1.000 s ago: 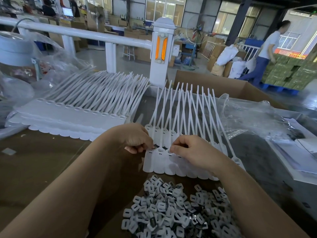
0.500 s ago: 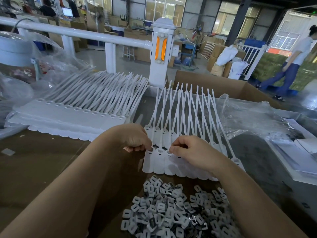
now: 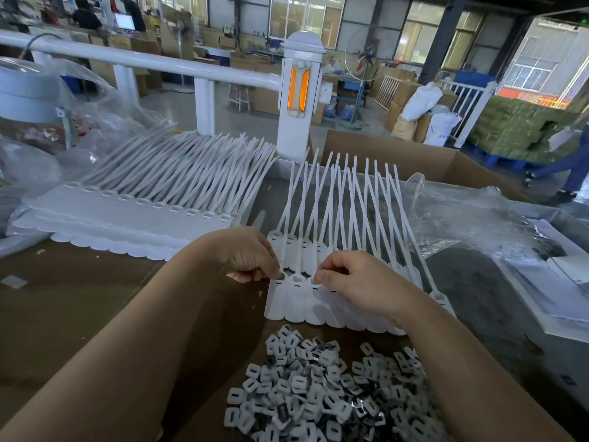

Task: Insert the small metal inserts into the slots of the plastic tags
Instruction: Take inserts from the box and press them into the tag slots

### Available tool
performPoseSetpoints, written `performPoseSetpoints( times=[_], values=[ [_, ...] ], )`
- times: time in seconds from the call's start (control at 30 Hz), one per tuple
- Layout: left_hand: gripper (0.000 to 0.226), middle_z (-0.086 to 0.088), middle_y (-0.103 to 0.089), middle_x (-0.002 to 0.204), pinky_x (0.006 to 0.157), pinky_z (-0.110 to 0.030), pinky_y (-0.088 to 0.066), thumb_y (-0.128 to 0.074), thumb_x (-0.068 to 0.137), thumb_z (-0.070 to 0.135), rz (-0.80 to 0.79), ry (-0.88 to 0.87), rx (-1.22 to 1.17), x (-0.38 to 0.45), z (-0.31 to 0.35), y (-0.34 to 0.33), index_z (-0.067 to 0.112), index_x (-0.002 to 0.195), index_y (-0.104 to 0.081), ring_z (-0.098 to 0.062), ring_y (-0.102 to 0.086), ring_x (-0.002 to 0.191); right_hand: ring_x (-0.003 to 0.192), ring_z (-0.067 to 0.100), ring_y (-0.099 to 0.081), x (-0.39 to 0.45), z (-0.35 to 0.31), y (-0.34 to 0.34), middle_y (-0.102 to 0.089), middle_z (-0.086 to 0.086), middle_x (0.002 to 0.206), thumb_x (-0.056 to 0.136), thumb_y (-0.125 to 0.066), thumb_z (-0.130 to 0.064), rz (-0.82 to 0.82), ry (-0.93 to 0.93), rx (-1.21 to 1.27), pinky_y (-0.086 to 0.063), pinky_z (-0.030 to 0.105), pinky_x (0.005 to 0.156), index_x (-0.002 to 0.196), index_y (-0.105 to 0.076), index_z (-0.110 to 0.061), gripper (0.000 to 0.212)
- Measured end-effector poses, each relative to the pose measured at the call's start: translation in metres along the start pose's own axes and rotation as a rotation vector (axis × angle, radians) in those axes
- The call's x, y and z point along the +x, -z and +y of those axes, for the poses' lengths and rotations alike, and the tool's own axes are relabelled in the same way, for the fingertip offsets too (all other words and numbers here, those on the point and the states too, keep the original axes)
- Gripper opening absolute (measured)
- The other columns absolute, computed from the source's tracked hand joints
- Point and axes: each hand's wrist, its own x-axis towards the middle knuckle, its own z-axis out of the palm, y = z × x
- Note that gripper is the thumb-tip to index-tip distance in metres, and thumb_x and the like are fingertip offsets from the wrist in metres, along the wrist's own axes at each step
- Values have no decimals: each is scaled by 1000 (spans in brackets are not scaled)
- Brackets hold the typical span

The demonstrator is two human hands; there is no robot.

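Brown desk (image 3: 63, 314), cardboard-covered, carrying all the work items. White railing (image 3: 159, 63) with a post bearing orange reflectors, standing along the far edge of the desk. Open cardboard box (image 3: 398, 154) behind the desk on the right, with crumpled clear plastic sheeting (image 3: 478, 218) lying in front of it. Large stack of white plastic tags (image 3: 127, 215) at left, bodies aligned in a row, long tails fanned away toward the railing. Smaller working row of plastic tags (image 3: 318, 307) at centre, lying flat, slots facing up near the tail ends, tails crossing toward the box. Pile of small inserts (image 3: 318, 393), white and dark metal pieces heaped loosely on the desk just in front of the working row, between the two forearms. Left hand (image 3: 248, 256), fingers curled, pinching a small dark insert (image 3: 281, 276) at the slot end of the leftmost tag. Right hand (image 3: 357, 279), fingers curled down onto the slot ends a few tags over; whether it pinches anything I cannot tell.
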Motion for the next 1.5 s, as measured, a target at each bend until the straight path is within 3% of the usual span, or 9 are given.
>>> performPoseSetpoints(
  times=[0.2,0.43,0.57,0.77,1.0,1.27,1.4,1.5],
  values=[
    [13,5,-63,60,47,-17,-46,-73,87,24,59,-2,42,3,-1,-3,11,87,-71,-4,-55,48,74,0,-56,-1,0,0,-62,-14,84,99,-59,-36,-3,4,-7,-38,20,64,94,-67,-31,11],
    [13,1,-65,66,47,-14,-47,-74,85,23,56,-17,94,2,1,-4,11,88,-70,-6,-58,53,73,0,-55,-1,-2,0,-61,-14,83,98,-59,-37,-6,1,-8,-37,20,63,95,-68,-30,12],
    [16,1,-64,60,47,-14,-47,-72,85,25,95,-44,184,2,4,-9,9,88,-70,-8,-57,52,80,2,-60,-1,-3,-1,-65,-13,90,97,-61,-37,-7,11,-9,-40,19,66,94,-67,-32,8],
    [20,0,-63,64,46,-13,-47,-69,85,27,89,-67,249,1,3,-10,8,92,-70,-9,-56,55,61,-5,-55,-3,-3,0,-63,-12,76,92,-70,-28,-63,44,16,-46,14,60,89,-70,-30,4],
    [17,-3,-67,76,50,-15,-47,-68,89,29,55,-74,255,0,4,-7,12,92,-68,-11,-59,62,75,6,-60,-4,-5,0,-68,-3,87,93,-69,-32,-65,41,26,-49,24,73,92,-72,-30,4],
    [16,3,-65,70,51,-16,-47,-67,92,29,26,-72,148,-4,2,-2,13,94,-68,-4,-58,55,92,17,-65,-4,-6,1,-70,-2,95,95,-65,-34,-71,34,1,-51,28,80,99,-73,-25,13],
    [17,2,-64,64,50,-16,-47,-73,86,27,43,-63,199,-2,4,-5,12,91,-69,-7,-57,55,88,19,-65,-4,-6,0,-70,1,95,94,-66,-34,-66,37,6,-50,28,77,98,-73,-26,11],
    [16,5,-63,55,50,-16,-47,-74,85,28,50,-60,203,-1,3,-6,13,88,-70,-6,-56,52,76,10,-60,-4,-6,-1,-70,2,92,95,-66,-33,-63,50,14,-48,25,73,96,-73,-27,9]
  ],
)
